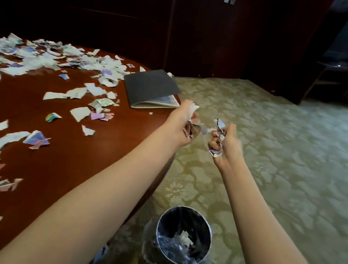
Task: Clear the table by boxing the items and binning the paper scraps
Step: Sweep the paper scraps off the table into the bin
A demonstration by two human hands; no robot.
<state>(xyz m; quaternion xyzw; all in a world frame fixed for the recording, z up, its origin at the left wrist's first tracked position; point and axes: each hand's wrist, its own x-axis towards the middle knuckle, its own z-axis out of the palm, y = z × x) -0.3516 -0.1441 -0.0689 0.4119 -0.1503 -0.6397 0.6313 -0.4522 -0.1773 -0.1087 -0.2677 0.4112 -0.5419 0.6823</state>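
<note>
We can read no word, number, label or brand here. The paper scraps (220, 125) bunched in the fingers of the left hand (183, 122) and the right hand (227, 142) carry purple and pink print, too blurred for us to make out. The same goes for those lying left of the fingers. The dark folder (150, 85) just beyond the fingers shows us a bare cover.

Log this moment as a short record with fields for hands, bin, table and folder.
left hand: grips a wad of paper scraps
right hand: grips a second wad
bin: on the carpet beside the table, lined, scraps inside
table: many torn scraps scattered on it
folder: black, lying at the table's far edge
</note>
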